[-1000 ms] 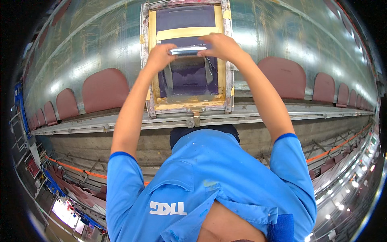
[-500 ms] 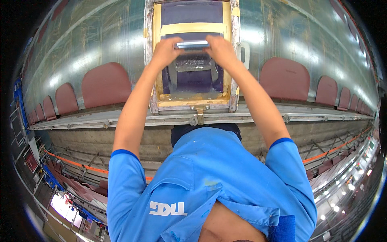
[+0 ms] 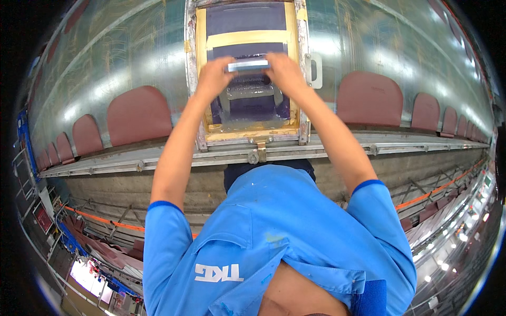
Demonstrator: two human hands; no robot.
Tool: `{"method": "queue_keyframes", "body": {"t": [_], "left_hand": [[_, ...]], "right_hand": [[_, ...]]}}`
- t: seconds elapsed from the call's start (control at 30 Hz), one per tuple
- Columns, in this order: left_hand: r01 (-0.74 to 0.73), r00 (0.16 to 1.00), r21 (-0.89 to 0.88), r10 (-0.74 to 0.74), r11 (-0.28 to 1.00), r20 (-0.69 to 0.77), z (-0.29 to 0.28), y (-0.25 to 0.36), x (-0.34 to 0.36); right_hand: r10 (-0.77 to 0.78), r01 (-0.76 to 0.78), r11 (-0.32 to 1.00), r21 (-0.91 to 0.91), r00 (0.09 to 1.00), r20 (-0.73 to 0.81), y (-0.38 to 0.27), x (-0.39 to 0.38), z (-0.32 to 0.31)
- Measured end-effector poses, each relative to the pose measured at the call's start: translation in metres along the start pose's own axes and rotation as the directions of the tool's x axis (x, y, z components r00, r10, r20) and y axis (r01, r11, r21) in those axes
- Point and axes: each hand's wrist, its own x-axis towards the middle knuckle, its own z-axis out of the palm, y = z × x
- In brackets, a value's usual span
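A squeegee [image 3: 248, 65] with a pale metallic bar lies crosswise between my hands, over a screen-printing frame [image 3: 226, 138]. My left hand [image 3: 215, 79] is closed on its left end, and my right hand [image 3: 286, 73] grips the right end. Both hands are slightly blurred. Beneath them, the frame's dark purple mesh [image 3: 247, 19] is bordered with yellow tape [image 3: 247, 38]. Wet, greyish ink [image 3: 252, 94] is spread on the mesh on the near side of the squeegee. The squeegee's lower edge is hidden.
The frame stands on a long, glassy table [image 3: 126, 58] with a metal rail [image 3: 200, 157] along its near edge. Rounded maroon pieces [image 3: 139, 117] lie in a row on both sides, one large piece [image 3: 369, 100] just right of the frame. A white handle [image 3: 315, 72] sticks out at the frame's right.
Both hands have brought the squeegee slightly nearer to me and a little left, its bar now a bit tilted. The view has shifted slightly.
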Motion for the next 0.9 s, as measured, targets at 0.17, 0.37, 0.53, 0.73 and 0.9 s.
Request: {"method": "queue_keyframes", "body": {"t": [0.17,0.37,0.53,0.73,0.9], "left_hand": [[-0.027,0.999,0.055,0.028,0.998,-0.023,-0.002,-0.004,0.023],[-0.097,0.995,0.041,0.097,0.994,0.008,0.029,0.016,-0.071],[-0.041,0.999,0.062,0.043,0.997,-0.027,0.023,0.020,-0.087],[-0.111,0.994,0.002,0.111,0.994,0.013,0.024,0.020,-0.099],[-0.162,0.984,0.138,0.170,0.977,-0.046,0.028,0.015,-0.129]], "right_hand": [[-0.037,0.038,0.999,0.008,0.997,-0.061,0.006,0.020,0.001],[-0.057,0.057,0.998,0.016,0.998,-0.006,-0.013,-0.083,0.023],[0.104,-0.047,0.834,0.550,0.992,-0.072,0.010,-0.063,-0.017],[0.512,-0.383,0.821,0.424,0.822,-0.250,0.134,-0.009,-0.006],[0.424,-0.222,0.885,0.408,0.745,-0.515,0.114,0.008,-0.002]]}}
